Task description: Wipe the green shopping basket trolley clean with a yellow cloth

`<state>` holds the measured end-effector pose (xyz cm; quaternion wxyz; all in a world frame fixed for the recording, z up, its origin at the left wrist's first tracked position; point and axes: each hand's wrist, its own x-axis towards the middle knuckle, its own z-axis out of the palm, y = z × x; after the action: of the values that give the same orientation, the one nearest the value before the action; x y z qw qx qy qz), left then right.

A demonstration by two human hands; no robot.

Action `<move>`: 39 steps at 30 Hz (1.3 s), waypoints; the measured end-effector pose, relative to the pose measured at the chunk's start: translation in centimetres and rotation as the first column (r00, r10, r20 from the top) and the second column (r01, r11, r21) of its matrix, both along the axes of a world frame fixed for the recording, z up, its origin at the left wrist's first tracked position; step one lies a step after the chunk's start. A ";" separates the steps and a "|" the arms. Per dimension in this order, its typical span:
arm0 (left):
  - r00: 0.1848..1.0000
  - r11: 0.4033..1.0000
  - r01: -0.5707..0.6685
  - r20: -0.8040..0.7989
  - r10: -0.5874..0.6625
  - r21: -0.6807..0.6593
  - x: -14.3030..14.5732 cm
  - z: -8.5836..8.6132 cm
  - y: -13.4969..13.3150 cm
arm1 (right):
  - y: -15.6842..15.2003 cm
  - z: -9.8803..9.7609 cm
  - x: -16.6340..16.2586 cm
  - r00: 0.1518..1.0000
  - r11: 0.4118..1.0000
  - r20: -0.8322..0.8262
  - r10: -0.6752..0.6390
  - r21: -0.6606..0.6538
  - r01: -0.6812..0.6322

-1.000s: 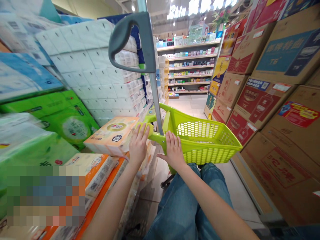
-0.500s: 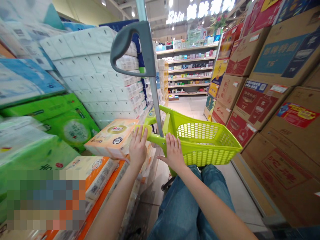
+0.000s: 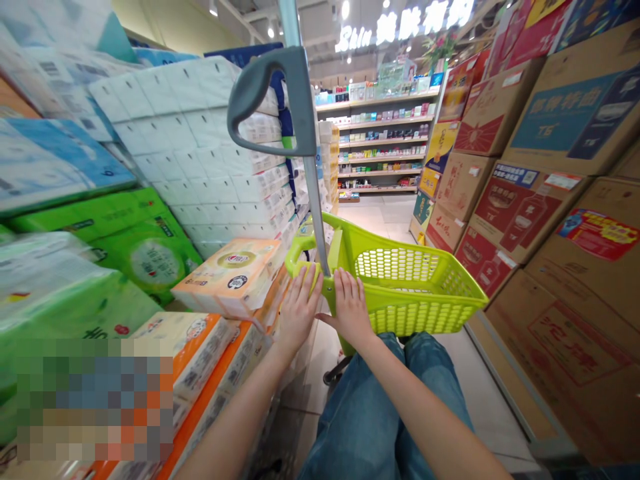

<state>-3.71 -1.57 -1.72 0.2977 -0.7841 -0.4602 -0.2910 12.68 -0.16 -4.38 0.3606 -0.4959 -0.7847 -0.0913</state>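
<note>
A lime-green plastic shopping basket [image 3: 425,312] with perforated walls stands in front of my knees. A grey metal pole [image 3: 317,213] rises from its near left end, with a dark grey loop handle [image 3: 300,100]. My left hand [image 3: 299,307] presses its fingers flat over a yellow cloth or sponge [image 3: 303,268] at the basket's left handle end; the yellow piece is mostly hidden beneath them. Beside it, my right hand [image 3: 351,303] holds the near rim close to the pole's foot, fingers bent over the edge and thumb pointing left. The basket is empty.
Tissue packs [image 3: 227,267] are stacked on the left, with white packs [image 3: 180,153] behind. Cardboard cartons [image 3: 545,207] tower on the right. Shelves of small goods [image 3: 380,140] stand at the aisle's far end. Jeans-clad legs [image 3: 365,407] are just below the basket.
My left hand has slid right along the basket's end with the yellow piece, closer to my right hand and the pole. My right hand has stayed on the rim.
</note>
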 end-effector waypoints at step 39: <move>0.976 1.000 0.005 0.218 0.001 -0.029 0.4 0.2 0.0 | 0.0 0.1 0.0 1.000 0.999 0.011 0.006 -0.034 -0.005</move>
<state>-3.26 -1.59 -1.55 0.2336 -0.7523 -0.4934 -0.3687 12.68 -0.19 -4.32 0.3483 -0.4992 -0.7894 -0.0798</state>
